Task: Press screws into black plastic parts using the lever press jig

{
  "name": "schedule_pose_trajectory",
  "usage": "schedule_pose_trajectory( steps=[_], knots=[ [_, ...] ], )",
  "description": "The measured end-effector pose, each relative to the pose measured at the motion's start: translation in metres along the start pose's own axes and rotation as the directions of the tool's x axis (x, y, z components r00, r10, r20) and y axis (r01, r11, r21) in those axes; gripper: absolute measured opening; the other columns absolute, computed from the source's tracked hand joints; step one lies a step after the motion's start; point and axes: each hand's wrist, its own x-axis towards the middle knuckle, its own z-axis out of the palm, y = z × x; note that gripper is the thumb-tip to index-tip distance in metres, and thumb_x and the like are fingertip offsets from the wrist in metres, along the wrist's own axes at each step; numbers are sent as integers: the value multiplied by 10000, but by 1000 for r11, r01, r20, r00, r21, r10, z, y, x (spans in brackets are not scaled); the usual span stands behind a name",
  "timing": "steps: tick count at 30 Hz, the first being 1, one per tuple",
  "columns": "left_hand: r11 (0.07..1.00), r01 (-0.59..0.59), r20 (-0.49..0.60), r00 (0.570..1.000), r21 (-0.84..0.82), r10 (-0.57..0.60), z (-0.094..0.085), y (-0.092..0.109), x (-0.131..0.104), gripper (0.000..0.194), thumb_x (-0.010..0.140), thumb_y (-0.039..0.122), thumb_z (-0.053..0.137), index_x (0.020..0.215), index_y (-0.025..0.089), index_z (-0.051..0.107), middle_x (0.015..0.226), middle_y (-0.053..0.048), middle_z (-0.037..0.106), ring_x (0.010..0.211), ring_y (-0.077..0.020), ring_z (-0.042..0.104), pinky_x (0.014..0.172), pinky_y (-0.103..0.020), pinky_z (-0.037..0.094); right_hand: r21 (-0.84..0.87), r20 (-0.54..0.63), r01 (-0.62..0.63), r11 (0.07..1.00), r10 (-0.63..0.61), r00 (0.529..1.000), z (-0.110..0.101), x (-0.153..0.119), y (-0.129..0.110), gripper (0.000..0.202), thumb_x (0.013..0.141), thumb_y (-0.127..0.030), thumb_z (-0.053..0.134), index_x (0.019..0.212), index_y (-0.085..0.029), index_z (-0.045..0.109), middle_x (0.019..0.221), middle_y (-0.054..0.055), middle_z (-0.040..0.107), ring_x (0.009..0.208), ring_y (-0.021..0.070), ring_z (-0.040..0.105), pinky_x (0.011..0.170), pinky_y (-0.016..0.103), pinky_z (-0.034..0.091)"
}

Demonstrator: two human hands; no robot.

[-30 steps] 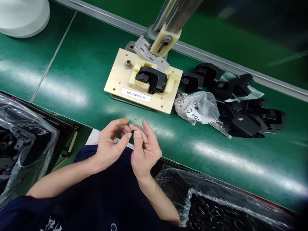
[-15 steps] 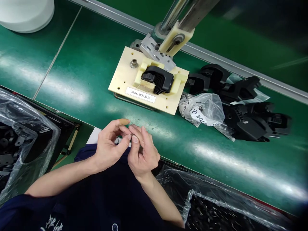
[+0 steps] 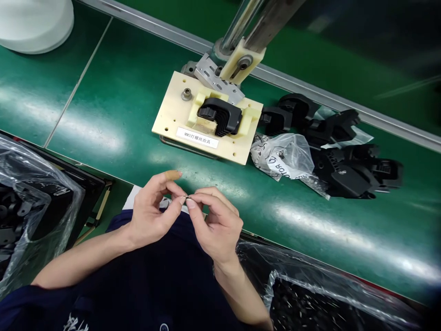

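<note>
Green tabletop (image 3: 99,96) fills most of what I see from my head, with a metal rail (image 3: 155,26) along its back. At the near edge my left hand (image 3: 151,211) and right hand (image 3: 220,223) meet, thumbs and forefingers pinched on one small dark piece (image 3: 187,197), too tiny for me to make out. Beyond them, a cream plate (image 3: 165,115) carries a black curved part (image 3: 229,117) seated among yellow blocks (image 3: 250,120). Right of the plate lie a clear bag (image 3: 299,149) and piled black parts (image 3: 347,177).
</note>
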Motion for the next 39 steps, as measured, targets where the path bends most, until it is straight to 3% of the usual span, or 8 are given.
schedule_pose_trajectory(
  steps=[5,10,15,22,28,31,34,39],
  knots=[
    [882,-430,123,902,190,414,-9,-8,3,599,773,-13,618,1319,217,526,800,-1,704,699,-129,646,690,-281,559,-252,-17,324,912,-339,941,-1,1,7,119,802,-51,614,855,-154,587,771,24,592,618,89,534,530,218,487],
    [852,-500,151,864,156,480,-14,-10,8,662,767,-17,617,1372,216,483,849,-34,705,724,-150,652,689,-315,573,-485,93,562,670,-600,795,-7,5,10,89,817,-78,627,865,-144,592,749,30,616,625,117,542,500,246,468],
    [842,-522,145,851,133,505,-17,-12,8,672,768,-29,611,1386,196,468,813,-46,681,714,-155,630,665,-323,559,-506,175,668,546,-693,699,-9,12,10,79,829,-75,627,869,-136,597,748,35,622,616,113,548,500,245,465],
    [822,-546,184,835,162,518,-18,-7,14,637,772,-35,588,1359,189,481,752,-28,624,672,-135,573,582,-277,539,-349,75,491,798,-499,863,-2,10,7,90,802,-53,619,854,-124,599,738,50,622,635,125,564,542,253,515],
    [839,-498,259,859,222,441,-21,-2,16,643,794,0,592,1372,243,450,759,-4,607,631,-136,579,543,-297,556,-274,58,447,851,-450,891,-2,17,9,136,781,-56,619,822,-180,583,715,26,613,576,124,558,497,262,509],
    [816,-482,227,875,319,428,-22,1,43,543,829,70,603,1317,278,489,859,-16,646,751,-166,648,633,-337,590,-407,-13,495,768,-547,837,-7,47,22,157,780,-64,644,827,-201,585,720,10,634,605,132,586,538,271,521],
    [779,-546,148,837,310,527,-16,-2,97,390,859,138,583,1223,265,527,977,-31,648,919,-187,666,780,-368,594,-571,-166,417,707,-596,785,-9,92,43,87,834,-125,618,811,-208,606,756,9,655,684,156,620,618,319,525],
    [759,-597,211,802,261,558,2,-25,182,403,890,324,573,1266,255,447,1078,-58,649,1013,-213,653,896,-421,551,-658,-230,271,702,-531,815,0,141,60,214,930,-248,501,782,-172,636,763,23,651,739,169,621,685,352,519]
  ],
)
